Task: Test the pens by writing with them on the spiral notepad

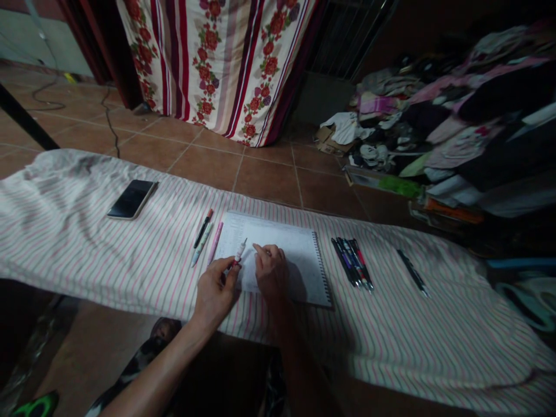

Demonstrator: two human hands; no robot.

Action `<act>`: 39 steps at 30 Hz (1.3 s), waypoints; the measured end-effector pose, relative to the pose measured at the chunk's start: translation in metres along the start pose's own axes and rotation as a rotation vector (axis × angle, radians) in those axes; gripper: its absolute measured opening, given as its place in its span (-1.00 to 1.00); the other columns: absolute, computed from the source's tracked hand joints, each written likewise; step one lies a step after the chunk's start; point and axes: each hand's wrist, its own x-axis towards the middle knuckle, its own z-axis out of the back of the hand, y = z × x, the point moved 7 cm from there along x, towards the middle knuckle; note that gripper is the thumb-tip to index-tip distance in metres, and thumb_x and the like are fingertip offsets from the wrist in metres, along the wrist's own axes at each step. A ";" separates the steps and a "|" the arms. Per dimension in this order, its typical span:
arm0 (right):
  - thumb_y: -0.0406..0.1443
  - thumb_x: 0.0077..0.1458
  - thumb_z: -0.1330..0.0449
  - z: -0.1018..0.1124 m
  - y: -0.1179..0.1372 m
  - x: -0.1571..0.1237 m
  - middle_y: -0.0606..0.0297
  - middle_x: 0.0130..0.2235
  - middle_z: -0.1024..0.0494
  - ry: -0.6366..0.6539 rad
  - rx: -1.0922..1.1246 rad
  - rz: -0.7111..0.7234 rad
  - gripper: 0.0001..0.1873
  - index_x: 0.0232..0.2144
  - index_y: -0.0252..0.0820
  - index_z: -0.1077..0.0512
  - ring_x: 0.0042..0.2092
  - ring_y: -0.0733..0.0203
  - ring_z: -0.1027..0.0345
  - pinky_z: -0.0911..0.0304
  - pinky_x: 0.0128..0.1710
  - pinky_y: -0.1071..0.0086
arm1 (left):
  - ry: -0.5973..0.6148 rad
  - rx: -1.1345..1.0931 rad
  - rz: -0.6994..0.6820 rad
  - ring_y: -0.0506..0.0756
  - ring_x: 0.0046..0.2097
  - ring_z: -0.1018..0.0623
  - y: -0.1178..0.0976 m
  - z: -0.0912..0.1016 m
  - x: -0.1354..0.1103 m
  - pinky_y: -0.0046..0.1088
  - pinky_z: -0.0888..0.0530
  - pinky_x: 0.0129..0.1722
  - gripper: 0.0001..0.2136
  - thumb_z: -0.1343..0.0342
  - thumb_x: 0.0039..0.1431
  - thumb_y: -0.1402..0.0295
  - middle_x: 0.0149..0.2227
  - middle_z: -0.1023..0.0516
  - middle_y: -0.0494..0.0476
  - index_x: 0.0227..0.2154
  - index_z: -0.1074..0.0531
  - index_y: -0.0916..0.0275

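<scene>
My left hand (pixel 217 286) is closed around a white and red pen (pixel 240 251), its dark tip pointing up and away. Just right of it, my right hand (pixel 271 267) rests over an open spiral notebook (pixel 299 246), index finger stretched towards the pen and the other fingers loosely curled. Nothing shows in that hand. Faint writing covers part of the page. To the left of the notebook lie a pink pen (pixel 215 243), a pale grey-green pen (pixel 202 245) and a black pen with an orange-red end (pixel 203 229).
Right of the notebook lies a bunch of several pens (pixel 353 263), and farther right a single dark pen (pixel 412 273). A phone (pixel 132 199) is at the left on the striped cloth (pixel 174 231). Beyond are a flowered curtain (pixel 226 63) and heaped clothes (pixel 434 121).
</scene>
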 end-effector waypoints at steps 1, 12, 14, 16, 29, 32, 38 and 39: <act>-0.40 0.09 -0.02 -0.001 0.000 0.000 0.17 -0.35 -0.40 -0.008 -0.003 -0.001 -0.71 -0.21 -0.14 -0.47 -0.27 0.13 -0.22 -0.17 -0.31 0.32 | 0.005 0.000 0.003 0.06 -0.35 -0.49 0.000 0.000 0.000 -0.39 -0.42 -0.35 -0.74 0.03 0.12 0.25 -0.28 -0.56 0.16 -0.23 -0.45 0.27; -0.39 0.09 -0.02 -0.001 0.000 0.002 0.16 -0.35 -0.44 0.004 0.034 -0.027 -0.81 -0.40 -0.21 -0.44 -0.26 0.13 -0.24 -0.15 -0.24 0.31 | 0.011 -0.006 -0.005 0.08 -0.31 -0.48 -0.001 0.001 -0.001 -0.38 -0.40 -0.31 -0.73 0.04 0.13 0.25 -0.28 -0.54 0.17 -0.22 -0.44 0.28; -0.37 0.10 0.02 0.002 -0.001 0.002 0.17 -0.36 -0.45 -0.023 0.108 -0.042 -0.80 -0.41 -0.21 -0.42 -0.27 0.15 -0.27 -0.16 -0.23 0.32 | 0.013 -0.007 0.007 0.07 -0.32 -0.48 -0.001 -0.001 -0.001 -0.39 -0.40 -0.31 -0.73 0.04 0.13 0.25 -0.28 -0.54 0.17 -0.22 -0.44 0.29; -0.35 0.09 0.03 0.004 -0.004 0.003 0.19 -0.37 -0.47 -0.031 0.205 -0.092 -0.80 -0.40 -0.21 -0.40 -0.30 0.17 -0.29 -0.19 -0.25 0.33 | 0.015 -0.004 0.020 0.06 -0.34 -0.47 -0.001 -0.002 -0.001 -0.39 -0.40 -0.32 -0.72 0.04 0.12 0.25 -0.28 -0.53 0.17 -0.23 -0.44 0.30; -0.22 -0.08 -0.12 0.025 -0.023 -0.001 0.31 -0.46 -0.52 0.045 0.954 -0.466 -0.84 -0.42 -0.17 -0.39 -0.48 0.30 -0.31 -0.22 -0.49 0.43 | 0.049 0.033 0.012 0.04 -0.42 -0.44 -0.005 -0.014 -0.004 -0.40 -0.40 -0.35 -0.71 0.04 0.11 0.24 -0.30 -0.53 0.16 -0.23 -0.45 0.30; -0.21 -0.11 -0.16 0.032 -0.023 -0.004 0.31 -0.43 -0.52 0.024 1.072 -0.492 -0.81 -0.40 -0.17 -0.43 -0.44 0.30 -0.32 -0.23 -0.46 0.43 | 0.085 0.047 0.006 0.04 -0.42 -0.45 -0.007 -0.020 -0.005 -0.41 -0.40 -0.35 -0.71 0.06 0.12 0.24 -0.31 -0.54 0.15 -0.23 -0.44 0.29; -0.23 -0.18 -0.25 0.039 -0.030 -0.007 0.40 -0.50 -0.42 -0.019 1.199 -0.549 -0.77 -0.38 -0.16 -0.44 -0.46 0.37 -0.23 -0.17 -0.46 0.47 | 0.084 0.071 -0.026 0.05 -0.38 -0.46 -0.008 -0.027 -0.007 -0.42 -0.40 -0.34 -0.71 0.07 0.12 0.24 -0.30 -0.53 0.15 -0.22 -0.44 0.28; -0.23 -0.18 -0.26 0.040 -0.032 -0.008 0.42 -0.52 -0.40 -0.026 1.220 -0.564 -0.77 -0.38 -0.16 -0.44 -0.47 0.38 -0.22 -0.16 -0.46 0.48 | 0.090 0.081 -0.029 0.05 -0.39 -0.46 -0.009 -0.029 -0.008 -0.42 -0.40 -0.34 -0.71 0.07 0.12 0.24 -0.30 -0.53 0.15 -0.22 -0.44 0.28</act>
